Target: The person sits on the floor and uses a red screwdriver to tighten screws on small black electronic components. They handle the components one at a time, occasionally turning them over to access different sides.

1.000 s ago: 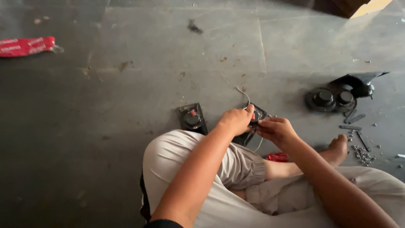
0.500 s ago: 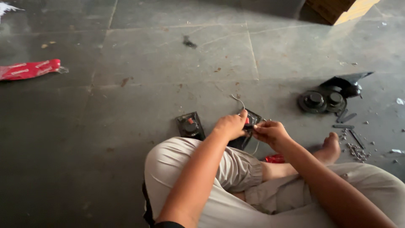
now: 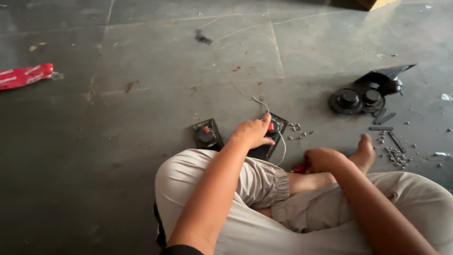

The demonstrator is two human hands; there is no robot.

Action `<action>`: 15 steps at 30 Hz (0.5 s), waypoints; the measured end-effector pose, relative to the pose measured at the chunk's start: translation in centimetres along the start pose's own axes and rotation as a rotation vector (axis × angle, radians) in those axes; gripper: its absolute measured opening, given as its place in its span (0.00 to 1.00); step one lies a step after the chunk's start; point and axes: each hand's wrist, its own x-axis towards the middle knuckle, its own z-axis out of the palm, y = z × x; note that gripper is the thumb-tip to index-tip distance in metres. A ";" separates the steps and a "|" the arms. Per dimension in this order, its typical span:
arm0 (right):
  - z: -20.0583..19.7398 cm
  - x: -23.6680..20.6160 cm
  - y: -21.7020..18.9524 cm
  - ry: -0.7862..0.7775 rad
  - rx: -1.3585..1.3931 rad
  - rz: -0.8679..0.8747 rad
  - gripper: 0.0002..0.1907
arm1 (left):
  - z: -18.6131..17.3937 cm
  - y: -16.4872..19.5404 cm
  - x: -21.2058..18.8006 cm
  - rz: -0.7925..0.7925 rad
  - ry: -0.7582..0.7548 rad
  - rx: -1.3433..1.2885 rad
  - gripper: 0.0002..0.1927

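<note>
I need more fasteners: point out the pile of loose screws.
In the head view the pile of loose screws lies on the floor at far right, just right of the bare foot, below the flat dark strips.

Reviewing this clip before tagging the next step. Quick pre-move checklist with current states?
1. Left hand on the black square part with the red knob: ok, fingers rest on it.
2. Right hand grip on the small red item: cannot tell, mostly hidden.
3. Thin white wire free of fingers: cannot tell, it runs beside the part.
4. Second black part apart from the hands: ok.
5. Loose screws beside the part, untouched: ok.
6. Round black pieces out of the way: ok.
</note>
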 end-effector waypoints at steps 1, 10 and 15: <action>0.5 0.3 0.1 -0.021 0.090 -0.051 0.24 | 0.0 0.0 -0.1 -0.005 -0.001 -0.003 0.43; 0.2 1.5 1.5 -0.027 0.276 -0.074 0.27 | -0.6 0.3 -0.4 -0.038 -0.028 0.015 0.47; -1.8 -0.2 2.2 0.210 0.234 -0.036 0.30 | -0.4 0.3 -0.1 -0.035 -0.024 0.019 0.46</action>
